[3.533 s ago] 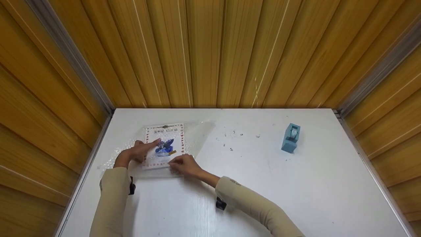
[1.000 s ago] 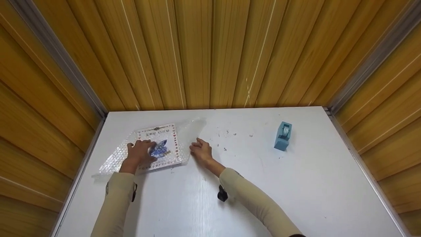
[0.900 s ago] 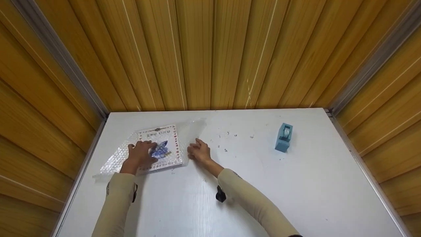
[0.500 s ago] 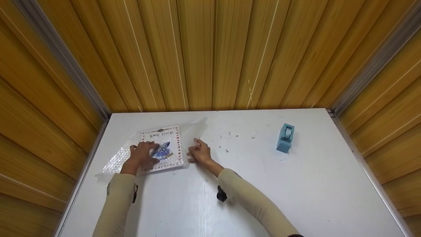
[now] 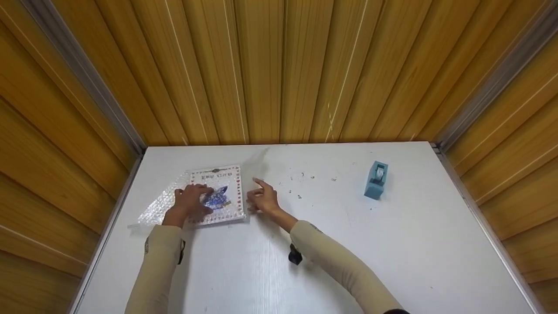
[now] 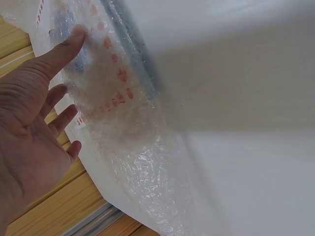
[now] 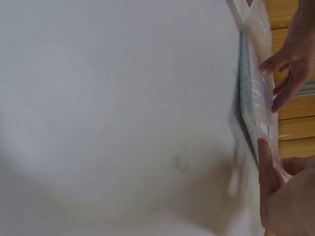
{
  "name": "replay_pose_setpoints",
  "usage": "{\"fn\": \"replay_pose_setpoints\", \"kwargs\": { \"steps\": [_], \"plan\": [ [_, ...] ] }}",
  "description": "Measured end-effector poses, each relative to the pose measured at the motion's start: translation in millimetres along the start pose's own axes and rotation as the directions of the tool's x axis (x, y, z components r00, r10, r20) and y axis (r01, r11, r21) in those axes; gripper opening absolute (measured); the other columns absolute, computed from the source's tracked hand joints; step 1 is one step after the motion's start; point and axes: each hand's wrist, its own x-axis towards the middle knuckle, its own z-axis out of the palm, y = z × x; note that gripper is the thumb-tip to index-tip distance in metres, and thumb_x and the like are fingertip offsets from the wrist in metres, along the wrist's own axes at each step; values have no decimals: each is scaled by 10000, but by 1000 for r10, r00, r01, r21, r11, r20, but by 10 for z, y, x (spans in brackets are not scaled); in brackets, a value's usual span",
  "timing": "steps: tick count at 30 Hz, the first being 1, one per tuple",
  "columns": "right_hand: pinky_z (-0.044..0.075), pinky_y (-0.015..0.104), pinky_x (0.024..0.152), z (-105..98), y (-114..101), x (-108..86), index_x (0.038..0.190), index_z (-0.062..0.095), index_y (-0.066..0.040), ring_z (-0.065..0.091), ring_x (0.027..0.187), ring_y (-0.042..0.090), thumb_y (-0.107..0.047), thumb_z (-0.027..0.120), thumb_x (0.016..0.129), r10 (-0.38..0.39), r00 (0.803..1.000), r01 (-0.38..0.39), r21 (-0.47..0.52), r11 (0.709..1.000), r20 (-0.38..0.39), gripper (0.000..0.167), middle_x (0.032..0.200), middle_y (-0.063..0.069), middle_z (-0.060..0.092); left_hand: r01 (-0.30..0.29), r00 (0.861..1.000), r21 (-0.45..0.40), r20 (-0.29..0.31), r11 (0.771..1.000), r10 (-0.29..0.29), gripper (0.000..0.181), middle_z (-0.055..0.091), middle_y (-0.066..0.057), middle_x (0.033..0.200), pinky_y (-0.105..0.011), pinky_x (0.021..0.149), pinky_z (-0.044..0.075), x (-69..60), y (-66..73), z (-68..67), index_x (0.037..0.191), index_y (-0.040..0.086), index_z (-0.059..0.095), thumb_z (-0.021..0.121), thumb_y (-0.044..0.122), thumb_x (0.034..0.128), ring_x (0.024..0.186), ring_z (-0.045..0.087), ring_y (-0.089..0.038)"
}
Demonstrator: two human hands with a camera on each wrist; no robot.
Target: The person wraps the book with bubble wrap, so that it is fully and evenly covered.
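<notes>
Left of centre on the tabletop (image 5: 331,253), the wrapped box (image 5: 227,191), long axis apparently front-to-back, is being touched atop by the left hand (image 5: 190,201), fingers (image 6: 65,120) apart, and at its right edge by the right hand (image 5: 264,199), pinch unclear.

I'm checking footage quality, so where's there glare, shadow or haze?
Head view: pale sheen on the table; left wrist view: bright glints on the bubble wrap, red print hazy beneath it; right wrist view: soft-edged shadow beside the right hand.
</notes>
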Motion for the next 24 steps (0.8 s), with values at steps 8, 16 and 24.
{"fn": "replay_pose_setpoints", "kwargs": {
  "steps": [8, 16, 24],
  "plan": [
    [630, 522, 736, 57, -197, 63, 1495, 516, -80, 755, 876, 447, 40, 673, 925, -44, 993, 54, -93, 994, 109, 603, 1098, 260, 727, -2, 1000, -34, -4, 999, 2, 662, 524, -226, 1498, -726, 1098, 241, 15, 10, -17, 1398, 124, 627, 882, 192, 791, 1394, 436, -496],
    [633, 510, 766, 72, -212, 129, 1540, 445, -75, 717, 982, 460, -159, 614, 1027, -58, 947, 139, -241, 961, 315, 546, 1196, 278, 646, -16, 1000, 18, -24, 1000, 17, 663, 561, -227, 1453, -720, 1076, 283, 53, 5, -12, 1368, 132, 649, 901, 225, 763, 1360, 466, -487],
    [582, 448, 873, 108, -216, 282, 1468, 471, 72, 654, 998, 447, 53, 563, 986, -196, 845, 452, -469, 759, 498, 491, 1128, 327, 652, 2, 1000, 14, -30, 1000, -1, 631, 573, -218, 1416, -710, 1088, 282, 67, 34, -20, 1330, 147, 678, 914, 225, 750, 1339, 455, -488]
  ]
}}
